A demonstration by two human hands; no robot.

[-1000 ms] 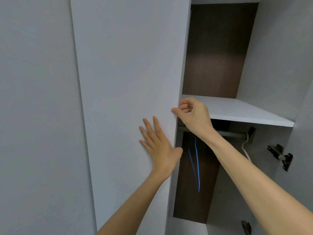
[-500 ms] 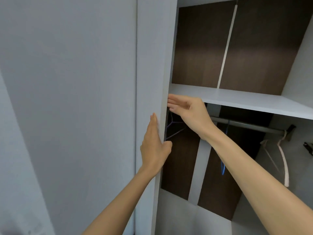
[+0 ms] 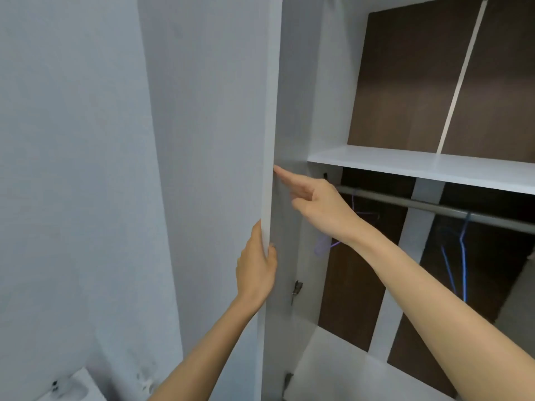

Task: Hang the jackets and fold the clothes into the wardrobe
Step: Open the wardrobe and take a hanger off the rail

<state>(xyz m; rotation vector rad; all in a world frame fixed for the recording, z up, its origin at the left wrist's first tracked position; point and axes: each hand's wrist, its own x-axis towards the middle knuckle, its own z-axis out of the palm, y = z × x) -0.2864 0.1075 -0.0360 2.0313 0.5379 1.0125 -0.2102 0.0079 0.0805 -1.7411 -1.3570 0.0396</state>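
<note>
The wardrobe's left door [image 3: 270, 111] stands swung open, seen edge-on. My left hand [image 3: 256, 264] grips its edge, fingers on the outer face and thumb on the inner side. My right hand [image 3: 315, 204] reaches across with straight fingers touching the door's inner edge higher up. Inside, a white shelf [image 3: 419, 166] sits above a grey hanging rail [image 3: 434, 206]. A purple hanger [image 3: 362, 214] and blue hangers [image 3: 463, 256] hang from the rail. No clothes are in view.
A grey wall [image 3: 72, 169] fills the left. Door hinges [image 3: 296, 289] sit on the wardrobe's side panel. The back panel is dark brown wood [image 3: 405, 82] with a pale vertical strip. A white fixture [image 3: 69, 386] shows at the bottom left.
The left door has swung further open, from face-on to edge-on. My left hand went from flat on the door face to wrapped on its edge; more of the interior shows.
</note>
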